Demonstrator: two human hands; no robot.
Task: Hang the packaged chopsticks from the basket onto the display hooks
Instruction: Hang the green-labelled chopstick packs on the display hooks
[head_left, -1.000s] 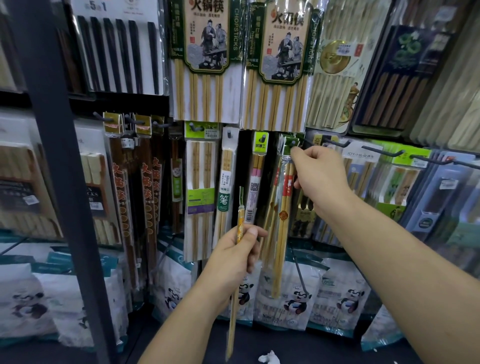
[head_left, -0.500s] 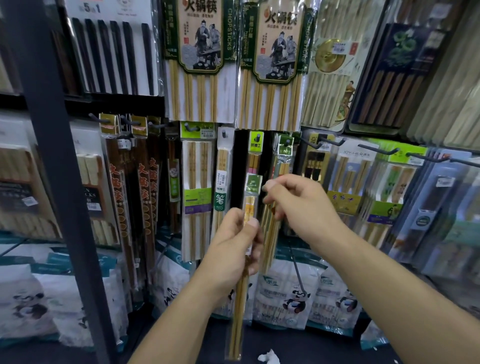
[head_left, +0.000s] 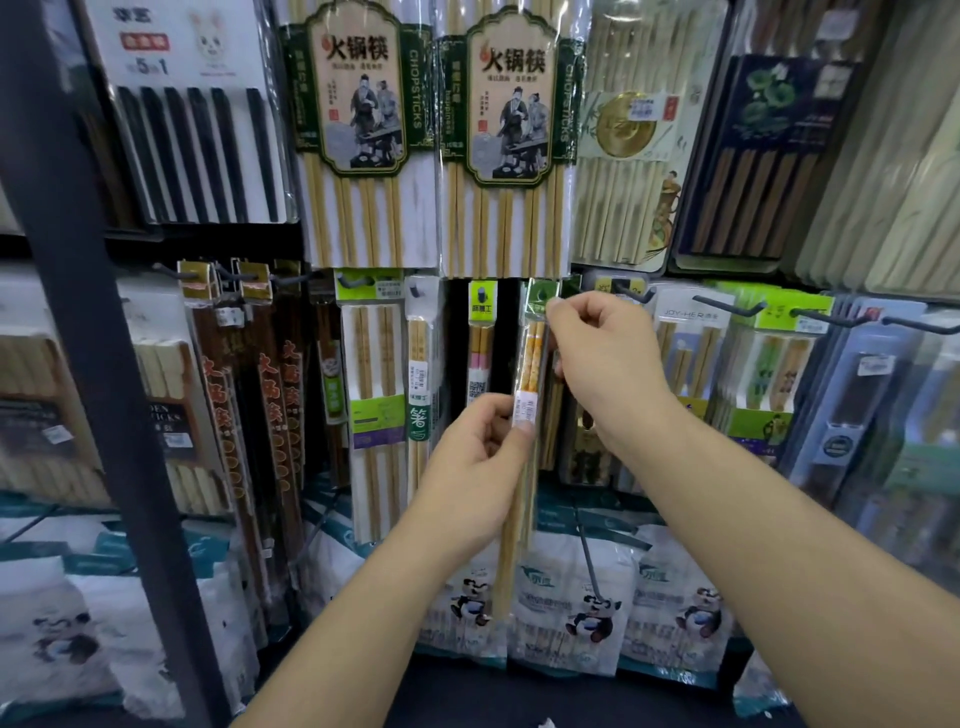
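Two hands hold one chopstick pack (head_left: 527, 374) upright before the display hooks (head_left: 722, 306): left hand (head_left: 478, 452) pinches its middle, right hand (head_left: 602, 353) pinches the green header (head_left: 537, 296); slide its hole squarely onto a hook

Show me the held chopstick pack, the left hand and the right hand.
chopstick pack (head_left: 532, 359), head view, yellow-patterned upper sticks.
left hand (head_left: 470, 467), head view, back of hand.
right hand (head_left: 608, 358), head view, back of hand.

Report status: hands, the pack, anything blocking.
Left hand grips chopstick pack at its barcode label. Right hand pinches its green top, up by the hooks. Not seen hooked yet. Hanging packs crowd behind it.
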